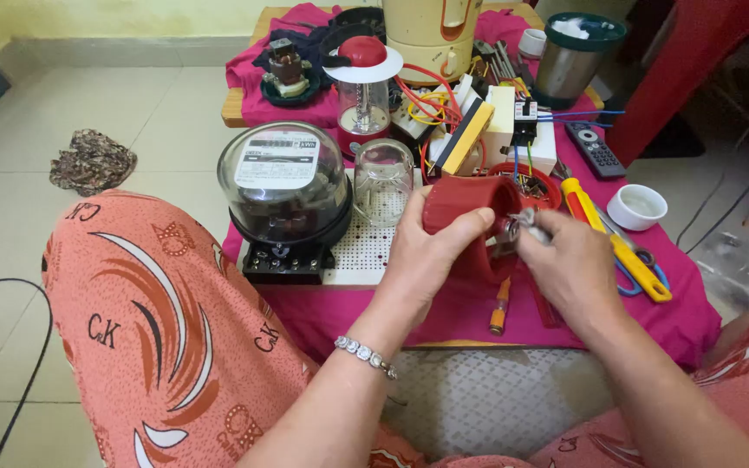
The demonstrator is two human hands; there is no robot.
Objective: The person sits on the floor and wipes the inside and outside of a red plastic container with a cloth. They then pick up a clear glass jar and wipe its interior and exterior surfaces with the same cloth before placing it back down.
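The left hand (426, 256) wraps around a dark red, rounded plastic housing (465, 208), fingers curled over its top and thumb along its side, holding it above the near edge of the desk (478, 321). The right hand (569, 264) pinches a small silvery metal part (526, 224) between thumb and fingertips, pressed right against the open end of the red housing.

Just beside the right hand lie a yellow-handled screwdriver (617, 251) and blue-handled scissors (643, 273) on the magenta cloth (678, 303) that covers the desk. An orange-tipped tester pen (499, 312) lies below the housing. Behind the hands sits a red round bowl of small parts (535, 182), and to the left a clear glass dome (383, 178) rests on a white perforated board (366, 251). Further left stands a glass-domed electricity meter on a black base (283, 195). Farther back are a small blender with a red lid (363, 95), a tangle of coloured wires (426, 104), a cream plastic jug (433, 35), a steel cup (569, 65), a black remote control (594, 149) and a small white bowl (636, 206). A patterned rag (91, 160) lies on the tiled floor (158, 113), well apart.
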